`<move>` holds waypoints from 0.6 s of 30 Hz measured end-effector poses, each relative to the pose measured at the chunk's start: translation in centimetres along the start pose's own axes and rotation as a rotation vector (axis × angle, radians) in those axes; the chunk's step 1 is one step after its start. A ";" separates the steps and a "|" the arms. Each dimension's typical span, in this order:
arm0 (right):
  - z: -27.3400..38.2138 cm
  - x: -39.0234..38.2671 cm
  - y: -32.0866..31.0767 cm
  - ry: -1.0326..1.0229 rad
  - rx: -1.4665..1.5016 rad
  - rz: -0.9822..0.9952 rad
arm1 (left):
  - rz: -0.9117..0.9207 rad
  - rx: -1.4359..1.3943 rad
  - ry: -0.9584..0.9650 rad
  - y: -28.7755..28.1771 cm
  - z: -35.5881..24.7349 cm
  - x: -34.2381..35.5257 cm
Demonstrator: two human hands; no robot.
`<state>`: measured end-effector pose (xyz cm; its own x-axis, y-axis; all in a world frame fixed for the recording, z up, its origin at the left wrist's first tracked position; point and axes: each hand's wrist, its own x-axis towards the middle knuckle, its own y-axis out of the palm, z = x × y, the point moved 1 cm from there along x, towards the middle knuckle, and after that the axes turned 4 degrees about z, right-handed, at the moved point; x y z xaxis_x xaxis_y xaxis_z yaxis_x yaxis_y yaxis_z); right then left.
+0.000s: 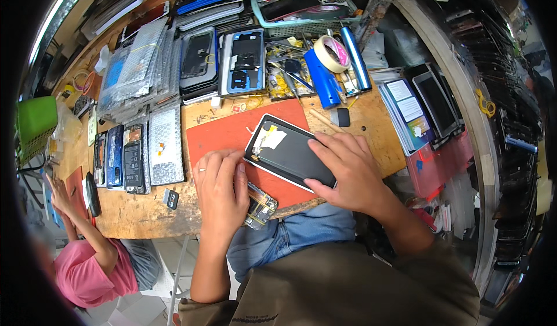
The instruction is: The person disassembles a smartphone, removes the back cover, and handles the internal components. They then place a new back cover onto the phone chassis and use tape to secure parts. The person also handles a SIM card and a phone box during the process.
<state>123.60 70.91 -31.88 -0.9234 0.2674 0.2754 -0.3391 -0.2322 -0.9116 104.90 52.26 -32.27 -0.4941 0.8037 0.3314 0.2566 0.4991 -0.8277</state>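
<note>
A black phone screen panel [299,154] with a white rim lies tilted over the orange-red mat [217,130], its inner side up. A pale sticker and a flex cable show at its left end. My right hand [348,166] grips its right part, thumb at the near edge and fingers across the top. My left hand [219,181] is by the panel's left corner, fingers bent and pressed together; whatever they hold is hidden. Beside that hand, an opened phone body [261,206] with yellow rubber bands round it sits at the table's front edge, partly covered.
Opened phones [134,155] and bubble-wrap sleeves [166,146] stand left. Behind are phone frames [242,62], a tool tray [287,73], a tape roll [331,54] and a green basket [304,27]. Phones and boxes [406,108] lie right. Another person [93,262] sits at left.
</note>
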 end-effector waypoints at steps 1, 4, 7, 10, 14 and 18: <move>0.0 0.0 0.1 0.004 0.023 -0.009 | 0.025 -0.014 -0.004 0.1 0.0 0.1; 0.1 -0.6 0.2 0.008 0.071 -0.031 | 0.058 0.017 0.012 0.3 -0.3 0.1; -0.2 -1.6 0.4 -0.008 0.133 -0.061 | 0.113 0.105 0.055 0.8 -1.0 0.3; -2.4 -3.1 -0.7 0.047 0.137 -0.178 | 0.074 0.035 0.022 0.8 -1.5 0.7; -9.9 -5.6 -4.7 0.462 -0.204 -0.328 | 0.001 -0.015 -0.022 -0.2 -1.6 0.2; -14.5 -7.7 -6.4 0.942 -0.141 -0.028 | 0.003 -0.025 -0.033 -0.4 -1.4 -0.5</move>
<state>135.45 83.87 -32.55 -0.3698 0.9291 -0.0050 -0.2772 -0.1155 -0.9538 106.21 52.14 -31.49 -0.5201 0.7943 0.3141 0.2785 0.5054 -0.8167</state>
